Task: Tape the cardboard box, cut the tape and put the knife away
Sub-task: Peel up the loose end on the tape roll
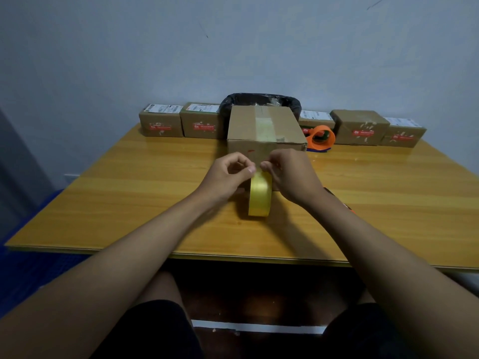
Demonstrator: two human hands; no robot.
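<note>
A closed cardboard box (pixel 264 130) stands at the table's middle, with a strip of old tape along its top. In front of it a yellow tape roll (pixel 260 198) stands on edge on the table. My left hand (pixel 228 174) and my right hand (pixel 287 174) meet at the roll's top, fingertips pinching at the tape's surface. Both hands sit just in front of the box's near face. A small orange and black object (pixel 348 206) peeks out from behind my right forearm; I cannot tell whether it is the knife.
Several small labelled cardboard boxes (pixel 160 124) line the far edge of the wooden table (pixel 129 198). An orange tape dispenser (pixel 321 137) lies right of the big box. A bin with a black liner (pixel 259 99) stands behind it. A wall rises at the back.
</note>
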